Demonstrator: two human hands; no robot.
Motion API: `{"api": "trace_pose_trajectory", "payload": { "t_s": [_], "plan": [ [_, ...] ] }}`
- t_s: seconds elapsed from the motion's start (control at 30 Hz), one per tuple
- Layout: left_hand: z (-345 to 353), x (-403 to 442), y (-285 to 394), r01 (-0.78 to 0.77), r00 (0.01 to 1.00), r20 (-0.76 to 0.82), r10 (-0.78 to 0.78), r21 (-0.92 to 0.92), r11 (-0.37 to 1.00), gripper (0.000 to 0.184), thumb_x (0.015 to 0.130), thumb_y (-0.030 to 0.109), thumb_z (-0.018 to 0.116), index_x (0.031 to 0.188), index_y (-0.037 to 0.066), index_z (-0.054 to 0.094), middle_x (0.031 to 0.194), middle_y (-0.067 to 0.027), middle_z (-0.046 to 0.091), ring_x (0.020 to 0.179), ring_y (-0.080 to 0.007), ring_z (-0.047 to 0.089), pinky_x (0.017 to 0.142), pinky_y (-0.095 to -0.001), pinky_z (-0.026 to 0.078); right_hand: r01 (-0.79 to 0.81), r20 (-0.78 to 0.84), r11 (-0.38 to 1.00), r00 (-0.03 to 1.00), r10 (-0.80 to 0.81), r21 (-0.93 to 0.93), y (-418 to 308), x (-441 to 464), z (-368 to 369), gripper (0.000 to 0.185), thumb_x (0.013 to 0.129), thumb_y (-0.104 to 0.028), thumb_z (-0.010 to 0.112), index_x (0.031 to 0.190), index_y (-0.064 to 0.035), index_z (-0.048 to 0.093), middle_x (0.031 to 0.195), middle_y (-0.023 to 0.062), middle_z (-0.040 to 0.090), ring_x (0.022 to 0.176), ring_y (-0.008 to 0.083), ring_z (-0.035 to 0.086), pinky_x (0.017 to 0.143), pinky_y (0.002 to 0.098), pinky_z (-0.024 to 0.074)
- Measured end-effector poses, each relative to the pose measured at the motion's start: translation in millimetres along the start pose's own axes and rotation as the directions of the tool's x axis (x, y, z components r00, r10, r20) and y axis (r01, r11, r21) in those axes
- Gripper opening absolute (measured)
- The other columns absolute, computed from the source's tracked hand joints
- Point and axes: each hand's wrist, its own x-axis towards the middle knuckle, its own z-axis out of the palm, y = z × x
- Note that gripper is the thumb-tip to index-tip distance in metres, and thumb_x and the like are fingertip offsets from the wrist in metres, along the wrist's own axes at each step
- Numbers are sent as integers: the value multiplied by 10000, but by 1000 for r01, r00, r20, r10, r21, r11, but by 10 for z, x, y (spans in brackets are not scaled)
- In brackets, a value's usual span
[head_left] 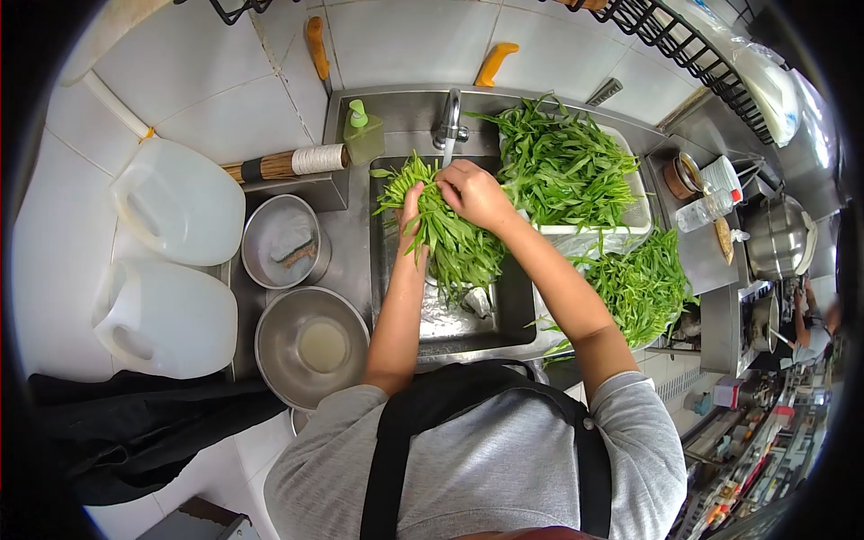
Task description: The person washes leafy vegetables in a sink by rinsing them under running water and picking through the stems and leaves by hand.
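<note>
A bunch of long-leaved greens [454, 243] is held over the sink [517, 315], its pale cut stems up and to the left. My left hand [411, 214] is wrapped round the bunch from the left side, with most of its fingers hidden behind the leaves. On the right, my right hand [475, 193] has its fingers curled in at the stems, just below the tap [450, 121]. Water runs from the tap close to my right fingers. Some whitish material [479, 302] lies in the sink under the leaves.
A white basket [637, 207] heaped with greens stands right of the sink, and another pile of greens [637, 283] lies nearer me. Left are two metal bowls [310, 346], a soap bottle [364, 135] and plastic jugs [171, 319]. Orange-handled knives [497, 65] hang on the wall.
</note>
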Motion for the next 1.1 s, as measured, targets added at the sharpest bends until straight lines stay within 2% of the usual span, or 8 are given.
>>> {"api": "trace_pose_trajectory", "payload": {
  "t_s": [0.2,0.27,0.4,0.6,0.67,0.8,0.9,1.1],
  "plan": [
    [13,64,-4,-63,998,-17,63,2,998,294,758,186,586,984,3,539,887,-77,580,746,-177,591,629,-303,497,-438,-69,781,853,517,445,-34,-73,188,102,799,-79,544,771,10,585,751,77,588,619,97,542,515,244,420],
    [28,83,-6,-74,997,-27,75,6,997,295,766,202,563,984,3,539,886,-83,581,736,-185,589,621,-311,492,-445,-57,792,857,512,419,27,-101,249,140,849,-118,517,809,6,569,725,36,568,627,43,498,517,214,409],
    [-45,74,51,139,987,99,-129,-98,985,320,787,277,520,958,8,540,852,-93,594,720,-199,591,631,-323,490,-433,128,271,696,706,860,77,-15,151,138,924,-176,413,877,-52,451,731,-3,528,598,48,469,522,167,384],
    [-3,24,93,131,988,88,-125,-73,989,449,796,366,452,999,-24,540,905,-134,601,796,-236,596,747,-338,472,-546,275,729,838,472,412,117,-100,-80,153,841,-180,562,836,-27,561,749,11,548,612,75,500,566,235,420],
    [-48,68,62,114,989,99,-108,-49,992,462,798,373,447,1003,-30,538,921,-135,600,812,-235,595,753,-338,471,-360,161,875,932,324,324,80,-104,-73,144,770,-155,638,814,-24,599,740,36,562,607,89,501,595,250,425],
    [-70,76,24,100,977,194,-92,-30,995,476,803,378,441,1011,-38,535,948,-134,595,837,-232,591,761,-336,470,-473,263,809,878,399,350,53,-63,-129,174,741,-164,624,821,-13,595,770,148,608,699,287,584,667,344,452],
    [-118,60,43,107,980,172,-100,-31,994,408,808,321,458,1031,-14,529,948,-124,594,830,-228,593,756,-346,479,-403,296,861,902,315,310,96,-73,-118,137,782,-124,591,851,-6,589,755,80,573,613,99,509,564,247,422],
    [43,-100,129,139,979,165,-121,-99,985,342,809,284,488,1025,23,529,913,-97,603,768,-209,603,704,-340,503,-269,170,915,959,227,301,162,-3,-171,154,801,-143,558,855,0,575,803,130,586,734,225,563,658,312,442]
  ]
}}
